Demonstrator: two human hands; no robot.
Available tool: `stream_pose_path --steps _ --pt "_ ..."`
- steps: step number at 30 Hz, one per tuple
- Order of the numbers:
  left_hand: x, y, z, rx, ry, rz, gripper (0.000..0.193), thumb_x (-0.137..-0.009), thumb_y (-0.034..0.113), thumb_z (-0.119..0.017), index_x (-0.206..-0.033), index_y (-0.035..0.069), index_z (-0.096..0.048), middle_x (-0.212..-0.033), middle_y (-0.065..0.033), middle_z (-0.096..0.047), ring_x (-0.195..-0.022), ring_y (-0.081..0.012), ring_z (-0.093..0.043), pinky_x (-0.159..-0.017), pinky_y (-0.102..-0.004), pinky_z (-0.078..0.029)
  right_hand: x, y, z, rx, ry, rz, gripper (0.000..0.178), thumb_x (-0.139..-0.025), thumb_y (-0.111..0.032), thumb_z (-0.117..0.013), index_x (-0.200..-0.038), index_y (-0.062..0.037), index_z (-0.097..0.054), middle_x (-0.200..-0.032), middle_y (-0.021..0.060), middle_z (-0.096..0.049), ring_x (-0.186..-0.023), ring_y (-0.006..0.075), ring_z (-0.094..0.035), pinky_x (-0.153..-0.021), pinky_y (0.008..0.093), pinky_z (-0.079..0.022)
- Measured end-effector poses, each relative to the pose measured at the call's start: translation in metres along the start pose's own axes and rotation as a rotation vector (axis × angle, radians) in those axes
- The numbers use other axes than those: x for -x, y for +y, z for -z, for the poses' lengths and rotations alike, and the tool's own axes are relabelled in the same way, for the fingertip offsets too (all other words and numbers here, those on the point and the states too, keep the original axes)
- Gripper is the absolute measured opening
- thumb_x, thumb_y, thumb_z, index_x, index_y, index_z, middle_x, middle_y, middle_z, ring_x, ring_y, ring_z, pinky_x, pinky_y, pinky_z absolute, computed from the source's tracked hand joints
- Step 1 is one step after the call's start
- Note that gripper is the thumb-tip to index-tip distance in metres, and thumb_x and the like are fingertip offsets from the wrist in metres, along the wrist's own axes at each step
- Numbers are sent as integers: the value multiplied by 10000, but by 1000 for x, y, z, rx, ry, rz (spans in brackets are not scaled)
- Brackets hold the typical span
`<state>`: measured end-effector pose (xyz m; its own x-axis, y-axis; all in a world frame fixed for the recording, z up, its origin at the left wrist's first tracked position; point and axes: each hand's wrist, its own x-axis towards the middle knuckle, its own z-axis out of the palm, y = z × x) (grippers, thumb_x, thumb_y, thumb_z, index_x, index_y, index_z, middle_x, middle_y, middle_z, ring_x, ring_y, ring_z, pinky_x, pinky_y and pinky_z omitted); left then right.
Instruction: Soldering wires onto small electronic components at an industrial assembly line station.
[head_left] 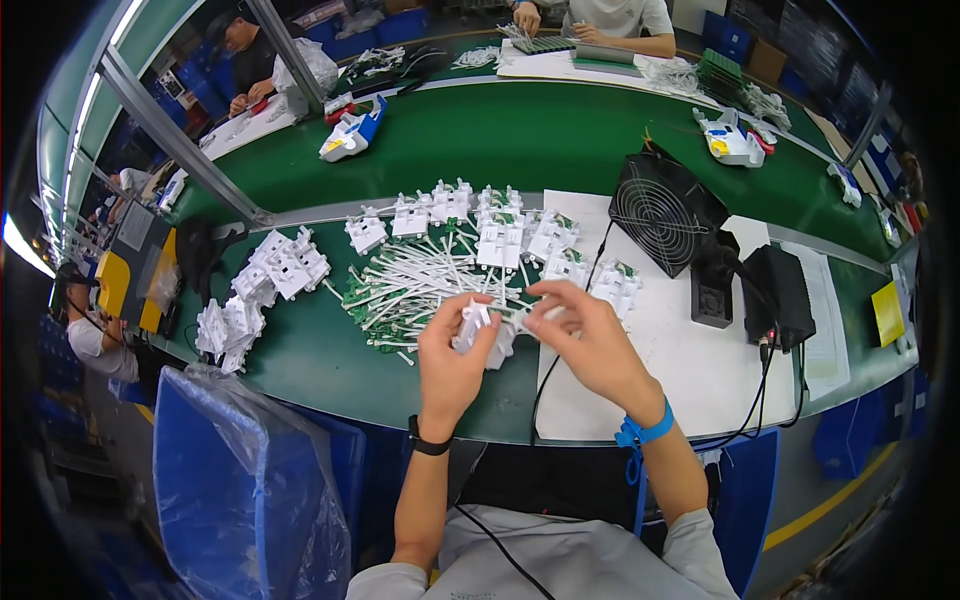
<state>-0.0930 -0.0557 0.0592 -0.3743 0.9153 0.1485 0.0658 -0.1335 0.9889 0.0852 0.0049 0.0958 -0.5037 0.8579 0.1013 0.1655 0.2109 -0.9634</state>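
My left hand (452,362) grips a small white plastic housing (474,322) between thumb and fingers, above the table's near edge. My right hand (595,345) is just right of it, its fingers bent and thumb and fingertips drawn together by the housing; anything between them is too small to make out. Beyond my hands spreads a pile of white cable bundles with small green boards (425,280). An arc of white housings (498,240), several showing green boards, lines the far side of that pile. More white housings (285,265) sit stacked at the left.
A black fan with a round grille (655,215) and a black box (778,295) with cables stand at the right, by a white sheet (660,375). The green conveyor belt (540,130) beyond carries white-and-blue assemblies (352,130). A plastic-lined blue bin (215,480) is at lower left. Co-workers sit across.
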Motion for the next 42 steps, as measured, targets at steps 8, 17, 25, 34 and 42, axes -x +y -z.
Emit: stream_pose_path --steps 8,17,25,34,42 --pt "-16 8 -72 219 97 -33 158 -962 62 -650 -1113 16 -632 -738 58 -465 -647 -19 -345 -548 -237 -249 34 0 -21 653 391 405 248 -847 5 -685 -1094 -16 -706 -762 100 -570 -584 260 -549 -531 358 -439" --pt "-13 18 -107 111 -270 -21 440 -922 35 -694 -1351 -10 -604 -1036 -64 -690 -890 -65 -590 -788 -224 -482 76 67 58 201 752 189 174 -911 -58 -671 -1080 -23 -655 -738 31 -551 -646 146 -524 -610 294 -419" --pt "-6 -11 -147 -139 -609 -171 571 -890 43 -660 -1432 -10 -487 -1241 -282 -643 -1216 -392 -613 -1017 -397 -475 45 83 165 51 984 36 380 -939 -122 -706 -1252 -24 -514 -818 21 -607 -657 75 -520 -602 244 -424" --pt "-13 -56 -180 -343 -584 -265 424 -842 89 -711 -1226 3 -554 -891 -182 -660 -879 -348 -653 -823 -396 -513 62 96 188 347 1237 281 143 -1016 -163 -625 -992 -23 -608 -721 15 -568 -619 72 -538 -532 232 -394" --pt "-7 -46 -155 -514 -708 -437 485 -902 230 -716 -1311 3 -587 -1268 -181 -581 -1176 -348 -551 -1020 -412 -462 125 72 166 -50 1019 168 209 -1053 -140 -473 -1055 9 -621 -691 76 -592 -559 121 -567 -511 232 -453"
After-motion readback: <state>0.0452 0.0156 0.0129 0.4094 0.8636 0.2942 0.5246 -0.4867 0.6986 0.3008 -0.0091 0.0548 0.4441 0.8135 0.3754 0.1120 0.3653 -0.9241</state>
